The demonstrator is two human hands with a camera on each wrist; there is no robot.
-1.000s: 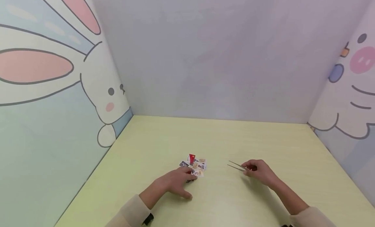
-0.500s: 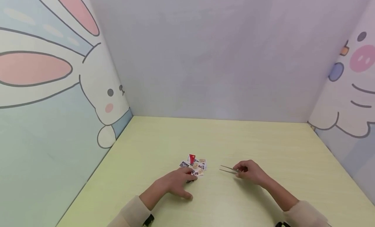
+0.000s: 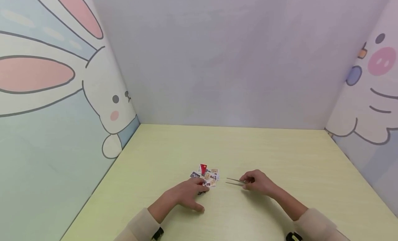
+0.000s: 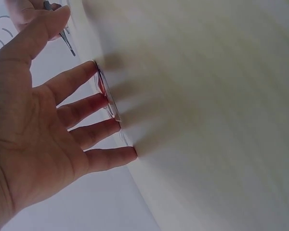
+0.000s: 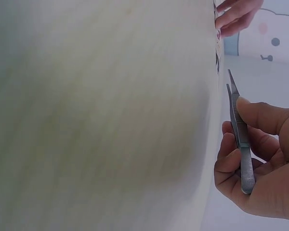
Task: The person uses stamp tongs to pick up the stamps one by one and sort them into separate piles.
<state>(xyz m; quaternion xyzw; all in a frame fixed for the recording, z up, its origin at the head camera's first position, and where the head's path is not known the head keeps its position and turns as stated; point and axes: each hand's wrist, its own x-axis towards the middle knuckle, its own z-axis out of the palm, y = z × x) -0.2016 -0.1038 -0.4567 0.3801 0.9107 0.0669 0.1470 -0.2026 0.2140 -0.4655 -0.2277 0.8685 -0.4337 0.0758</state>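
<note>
A small heap of overlapping stamp-like paper pieces [image 3: 212, 176], one of them red, lies on the table near its middle. My left hand [image 3: 186, 193] rests its fingertips on the near side of the heap, fingers extended and spread, thumb apart; the left wrist view shows the same hand [image 4: 43, 120] from the palm side. To the right, my right hand [image 3: 260, 183] pinches metal tweezers [image 3: 234, 182]. In the right wrist view the tweezers [image 5: 241, 139] lie between thumb and fingers, their tips apart with nothing between them. Those tips point left at the heap, a short gap away.
The pale yellow table [image 3: 248, 144] reaches back to a plain grey-lilac wall [image 3: 217, 61]. A side panel with a rabbit drawing [image 3: 105, 92] stands at left, one with a pig drawing [image 3: 373, 92] at right.
My right hand has moved left with the tweezers, bringing their tips closer to the paper pieces. The left hand has stayed in place on the heap.
</note>
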